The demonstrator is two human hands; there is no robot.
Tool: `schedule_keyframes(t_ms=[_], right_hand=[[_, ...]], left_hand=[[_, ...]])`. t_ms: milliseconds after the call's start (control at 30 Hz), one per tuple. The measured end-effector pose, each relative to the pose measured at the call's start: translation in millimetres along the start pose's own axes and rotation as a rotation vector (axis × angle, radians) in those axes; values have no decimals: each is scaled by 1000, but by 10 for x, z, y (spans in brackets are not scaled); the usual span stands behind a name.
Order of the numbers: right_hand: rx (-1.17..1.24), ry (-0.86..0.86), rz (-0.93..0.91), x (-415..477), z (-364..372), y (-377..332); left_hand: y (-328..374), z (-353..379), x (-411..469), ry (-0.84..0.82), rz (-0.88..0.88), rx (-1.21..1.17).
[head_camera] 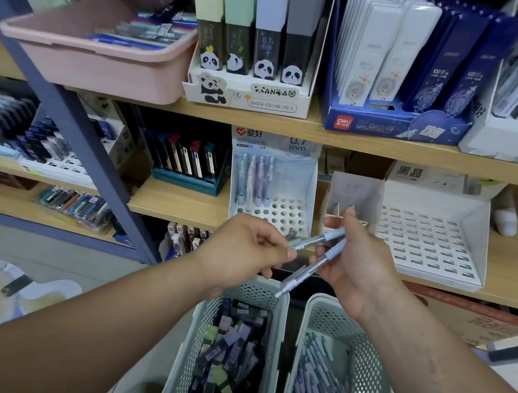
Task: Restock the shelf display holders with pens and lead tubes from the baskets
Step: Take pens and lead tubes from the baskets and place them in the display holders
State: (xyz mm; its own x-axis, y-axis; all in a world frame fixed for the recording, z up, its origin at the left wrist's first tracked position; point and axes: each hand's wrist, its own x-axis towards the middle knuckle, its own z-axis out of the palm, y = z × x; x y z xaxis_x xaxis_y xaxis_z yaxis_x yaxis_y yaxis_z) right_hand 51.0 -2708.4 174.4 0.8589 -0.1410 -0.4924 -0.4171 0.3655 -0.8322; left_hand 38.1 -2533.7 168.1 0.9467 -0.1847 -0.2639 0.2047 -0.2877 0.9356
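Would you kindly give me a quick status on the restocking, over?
Right hand grips two blue pens. Left hand pinches tip of upper pen. Pen holder mostly unfilled, a few pens at the back. Nothing between hands and holder.

Below me two baskets stand side by side, the left basket [206,317] holding lead tubes [232,347] and the right basket [370,378] holding loose pens [313,386]. Above them my left hand [247,248] and right hand [358,264] meet, gripping two pens [329,238] between them. Behind my hands, on the middle shelf [181,205], the holed pen holder [284,211] stands at the front edge. A lead-tube display box [188,171] is to its left, a small divided box [355,192] just beside it on the right, and a slotted tray [429,242] further right.
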Motion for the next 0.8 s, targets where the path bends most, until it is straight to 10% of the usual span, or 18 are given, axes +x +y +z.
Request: schedule_keyframes(t_ms=[400,800], right_hand=[[-67,-159,-15,56,27,76],[-231,-53,26,119,27,137]], left_hand=[[49,-260,113,233,-86,-759],[26,-857,321,510,193,-258]])
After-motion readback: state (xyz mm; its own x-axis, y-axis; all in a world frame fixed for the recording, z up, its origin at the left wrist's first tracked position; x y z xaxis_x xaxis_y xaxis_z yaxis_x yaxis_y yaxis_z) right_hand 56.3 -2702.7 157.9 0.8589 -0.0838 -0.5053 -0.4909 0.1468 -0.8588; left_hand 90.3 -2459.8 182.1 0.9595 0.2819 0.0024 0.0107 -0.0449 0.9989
